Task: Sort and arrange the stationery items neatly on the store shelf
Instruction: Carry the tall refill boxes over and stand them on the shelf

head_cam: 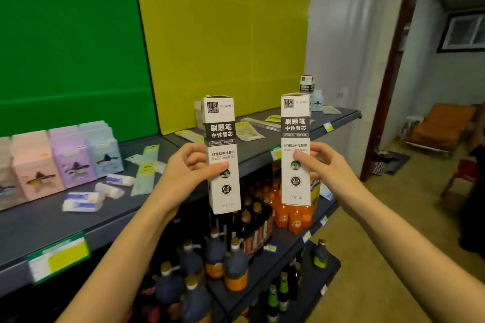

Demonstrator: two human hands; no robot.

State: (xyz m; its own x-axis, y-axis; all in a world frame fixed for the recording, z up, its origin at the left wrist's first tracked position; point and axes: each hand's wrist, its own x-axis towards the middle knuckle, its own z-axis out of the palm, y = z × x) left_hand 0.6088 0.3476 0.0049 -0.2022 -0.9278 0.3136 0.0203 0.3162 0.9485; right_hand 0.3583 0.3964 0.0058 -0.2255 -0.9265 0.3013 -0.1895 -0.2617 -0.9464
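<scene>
Both hands up, each holding one tall white refill box with a black band, both marked 0.5 mm. The left hand [189,168] grips the left box [221,139] around its middle, thumb across the front, fingers behind. The right hand [322,162] grips the right box [295,134] the same way, thumb on the front face. Both boxes are in the air in front of the top shelf [52,220] edge, printed side to camera, well apart from each other. The right one is upright, the left one leans slightly.

On the shelf, at left: a row of pastel boxes [70,155] in pink, purple and blue, standing against the green back panel [65,47]. In front of them small white packets [81,200] lie loose, with long flat sleeves [147,165] beside them. More flat sleeves lie scattered in front of the yellow panel [223,34]. A third matching box [306,83] stands at the far right end of the shelf.

Price tag [59,257] on the shelf's front lip. Lower shelves hold dark bottles [236,265] and orange bottles [296,217].
</scene>
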